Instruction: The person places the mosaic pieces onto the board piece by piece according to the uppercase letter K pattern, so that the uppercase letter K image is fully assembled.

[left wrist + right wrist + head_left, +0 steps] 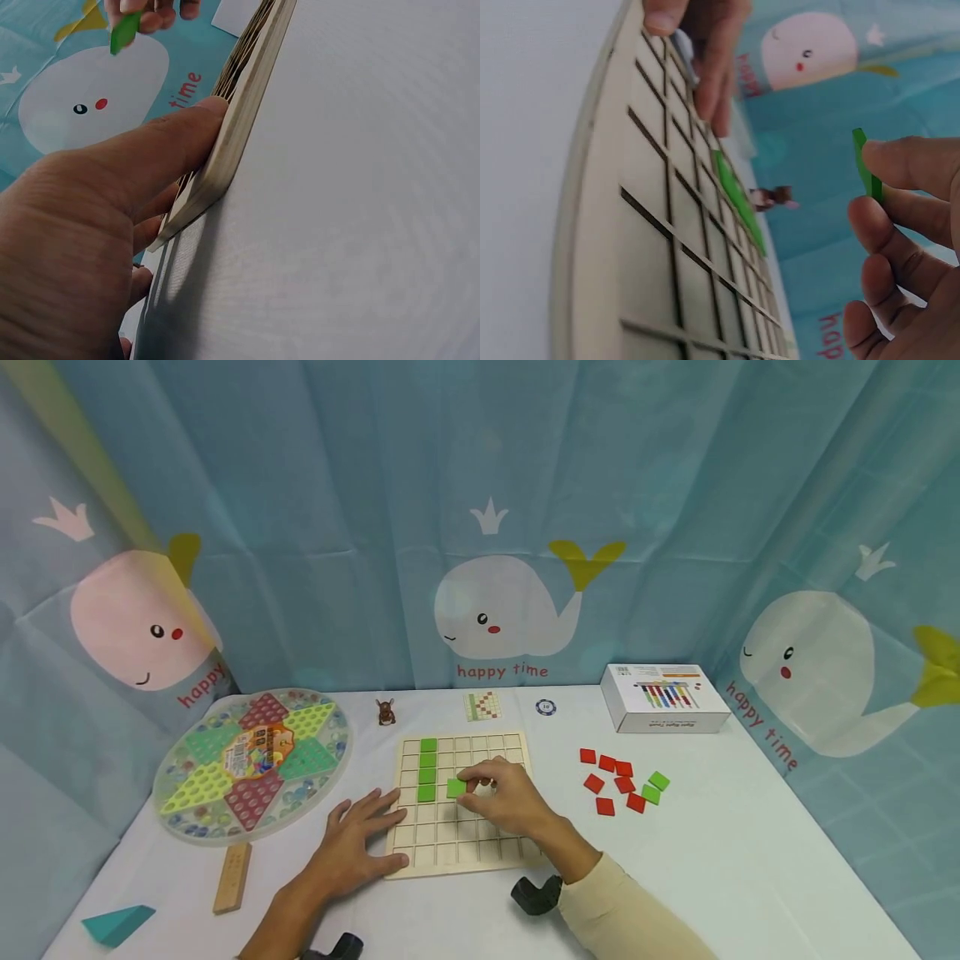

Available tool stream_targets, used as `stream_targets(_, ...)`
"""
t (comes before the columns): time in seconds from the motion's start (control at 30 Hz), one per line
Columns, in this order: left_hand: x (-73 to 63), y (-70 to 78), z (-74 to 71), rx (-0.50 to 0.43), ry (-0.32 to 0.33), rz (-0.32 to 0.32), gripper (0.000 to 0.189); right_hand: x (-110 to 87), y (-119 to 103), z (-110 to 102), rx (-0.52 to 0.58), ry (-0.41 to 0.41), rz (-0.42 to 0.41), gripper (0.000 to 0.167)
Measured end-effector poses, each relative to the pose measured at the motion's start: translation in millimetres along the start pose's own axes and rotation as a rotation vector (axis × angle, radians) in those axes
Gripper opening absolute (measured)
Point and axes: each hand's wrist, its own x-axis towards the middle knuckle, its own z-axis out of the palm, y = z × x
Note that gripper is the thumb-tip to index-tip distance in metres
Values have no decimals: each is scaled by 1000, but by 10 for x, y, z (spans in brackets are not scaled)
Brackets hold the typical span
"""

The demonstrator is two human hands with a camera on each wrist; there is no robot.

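Observation:
A wooden grid board (465, 853) lies on the white table. Three green square tiles (427, 775) sit one below another in a column near its left side. My right hand (513, 800) is over the board and pinches a green tile (455, 788) between thumb and fingers; in the right wrist view this tile (866, 166) is held edge-on, apart from the board. Spread out at the board's left edge, my left hand (348, 843) rests its fingertips and thumb on the rim. The left wrist view shows that thumb (184, 131) on the board's edge.
Loose red tiles (625, 785) and two green ones (659, 781) lie right of the board. Behind it are a small brown figurine (386, 712), a pattern card (482, 706), a chip (546, 707) and a white box (667, 697). A round checkers board (300, 810), wooden block (233, 878) and teal wedge (118, 926) lie left.

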Motion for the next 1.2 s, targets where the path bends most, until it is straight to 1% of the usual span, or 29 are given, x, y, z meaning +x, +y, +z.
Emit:
stream_targets(0.23, 11, -4, -23, 11, 15, 21, 65, 147, 14, 244, -47, -83, 28, 24)
stream_targets(0.43, 23, 3, -31, 9, -12, 6, 66, 217, 30, 416, -83, -152, 80, 24)
stream_targets(0.53, 26, 14, -34, 6, -17, 6, 66, 229, 44, 465, -114, -168, 100, 25)
stream_targets(0.6, 26, 17, -36, 6, -14, 12, 66, 233, 53, 488, -140, -173, 106, 25)
stream_targets(0.73, 24, 10, -34, 8, 1, 26, 65, 244, 54, 524, -203, -178, 85, 24)
stream_targets(0.87, 11, 2, -24, 10, 13, 31, 64, 257, 46, 557, -237, -179, 51, 23)
stream_targets(0.97, 0, 2, -15, 12, 13, 27, 64, 260, 43, 571, -250, -183, 43, 25)
stream_targets(1.07, -7, 0, -9, 11, 5, 17, 64, 251, 36, 550, -234, -189, 44, 26)
stream_targets(1.2, -11, -2, -7, 7, -16, -5, 66, 226, -8, 434, -163, -182, 59, 29)
